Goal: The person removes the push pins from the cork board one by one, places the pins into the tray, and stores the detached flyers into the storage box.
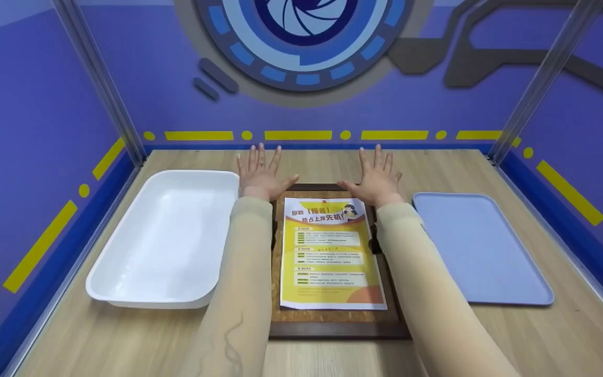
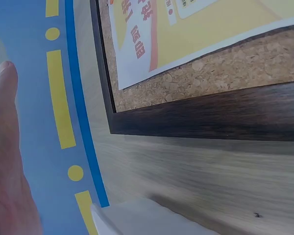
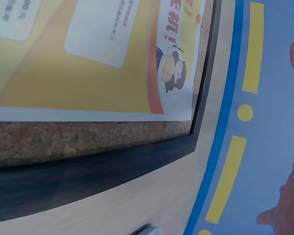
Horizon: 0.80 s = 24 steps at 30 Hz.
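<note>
A cork board in a dark wood frame lies on the table between my forearms. On it a yellow and white printed sheet is fixed with a red pin at its top edge. My left hand is stretched out with spread fingers by the board's top left corner, holding nothing. Likewise spread and bare, my right hand is by the top right corner. The wrist views show the frame's corners and part of each hand, left and right.
To the left is a deep white tray, close beside my left forearm. A flat lavender tray lies to the right of my right forearm. Purple panels with yellow marks enclose the wooden table at the back and sides.
</note>
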Each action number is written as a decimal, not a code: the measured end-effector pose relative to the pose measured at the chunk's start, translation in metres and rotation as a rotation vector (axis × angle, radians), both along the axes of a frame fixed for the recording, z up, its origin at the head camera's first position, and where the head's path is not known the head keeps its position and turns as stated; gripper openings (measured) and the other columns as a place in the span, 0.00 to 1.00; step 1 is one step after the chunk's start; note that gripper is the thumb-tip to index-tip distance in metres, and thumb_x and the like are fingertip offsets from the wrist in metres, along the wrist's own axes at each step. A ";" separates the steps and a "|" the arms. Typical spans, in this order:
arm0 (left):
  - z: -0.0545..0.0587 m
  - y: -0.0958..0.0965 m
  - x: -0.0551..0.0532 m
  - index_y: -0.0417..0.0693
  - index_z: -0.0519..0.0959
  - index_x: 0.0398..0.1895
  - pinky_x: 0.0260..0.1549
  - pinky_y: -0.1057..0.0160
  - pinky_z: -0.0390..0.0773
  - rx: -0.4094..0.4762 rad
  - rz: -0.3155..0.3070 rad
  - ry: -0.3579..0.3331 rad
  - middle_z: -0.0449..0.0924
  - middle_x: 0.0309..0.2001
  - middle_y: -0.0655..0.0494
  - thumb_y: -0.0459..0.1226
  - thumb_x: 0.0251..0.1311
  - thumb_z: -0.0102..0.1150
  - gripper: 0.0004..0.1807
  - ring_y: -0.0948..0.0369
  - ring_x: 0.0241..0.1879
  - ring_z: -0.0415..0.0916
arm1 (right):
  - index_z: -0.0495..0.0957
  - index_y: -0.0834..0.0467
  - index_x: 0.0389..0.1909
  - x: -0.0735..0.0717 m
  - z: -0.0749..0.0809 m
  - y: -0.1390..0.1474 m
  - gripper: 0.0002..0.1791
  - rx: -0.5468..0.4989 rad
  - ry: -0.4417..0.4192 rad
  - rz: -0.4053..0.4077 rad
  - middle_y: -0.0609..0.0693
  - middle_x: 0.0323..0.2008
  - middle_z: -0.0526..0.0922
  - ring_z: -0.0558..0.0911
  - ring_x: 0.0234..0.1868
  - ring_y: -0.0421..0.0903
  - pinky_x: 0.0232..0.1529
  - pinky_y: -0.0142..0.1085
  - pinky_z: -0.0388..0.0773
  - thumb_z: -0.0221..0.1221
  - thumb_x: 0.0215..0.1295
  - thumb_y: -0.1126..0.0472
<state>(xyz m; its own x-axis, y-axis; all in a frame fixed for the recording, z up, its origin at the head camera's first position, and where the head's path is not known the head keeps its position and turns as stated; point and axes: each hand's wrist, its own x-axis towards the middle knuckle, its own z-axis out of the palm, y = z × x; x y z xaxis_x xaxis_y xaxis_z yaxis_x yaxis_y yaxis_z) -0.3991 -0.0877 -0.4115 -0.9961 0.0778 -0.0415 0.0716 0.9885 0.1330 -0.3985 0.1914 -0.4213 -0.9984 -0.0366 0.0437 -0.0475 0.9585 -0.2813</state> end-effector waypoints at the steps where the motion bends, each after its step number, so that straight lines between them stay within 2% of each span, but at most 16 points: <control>1: -0.001 0.000 -0.001 0.71 0.24 0.82 0.76 0.36 0.15 0.002 0.002 -0.004 0.13 0.82 0.50 0.77 0.65 0.29 0.51 0.49 0.82 0.11 | 0.33 0.44 0.84 0.000 -0.001 0.000 0.60 0.001 -0.004 0.000 0.58 0.83 0.21 0.28 0.82 0.69 0.75 0.76 0.36 0.53 0.64 0.23; 12: -0.010 0.003 0.000 0.72 0.27 0.83 0.77 0.37 0.17 0.006 -0.007 -0.015 0.15 0.83 0.51 0.76 0.66 0.31 0.51 0.49 0.83 0.15 | 0.33 0.45 0.84 0.004 -0.009 -0.006 0.61 -0.036 -0.026 -0.002 0.59 0.83 0.24 0.29 0.83 0.68 0.75 0.76 0.35 0.54 0.63 0.22; 17: -0.012 0.007 0.007 0.72 0.28 0.83 0.80 0.38 0.23 -0.019 -0.015 -0.003 0.19 0.84 0.50 0.76 0.66 0.31 0.50 0.50 0.84 0.18 | 0.34 0.45 0.85 0.004 -0.015 -0.010 0.61 -0.062 -0.028 0.003 0.59 0.84 0.26 0.30 0.83 0.66 0.76 0.74 0.37 0.56 0.64 0.24; 24: -0.018 0.009 0.019 0.71 0.31 0.84 0.80 0.38 0.23 0.012 -0.037 0.006 0.21 0.84 0.49 0.75 0.67 0.34 0.50 0.50 0.84 0.19 | 0.33 0.45 0.85 0.006 -0.026 -0.016 0.60 -0.090 -0.036 0.010 0.59 0.84 0.27 0.32 0.83 0.66 0.78 0.72 0.38 0.55 0.64 0.24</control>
<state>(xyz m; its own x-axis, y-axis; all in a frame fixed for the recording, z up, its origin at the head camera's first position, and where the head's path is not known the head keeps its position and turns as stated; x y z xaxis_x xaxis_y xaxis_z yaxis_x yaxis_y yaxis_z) -0.3803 -0.0788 -0.4293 -0.9927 0.1154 -0.0339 0.1094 0.9835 0.1444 -0.3928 0.1757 -0.4476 -0.9989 -0.0446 0.0113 -0.0456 0.9287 -0.3680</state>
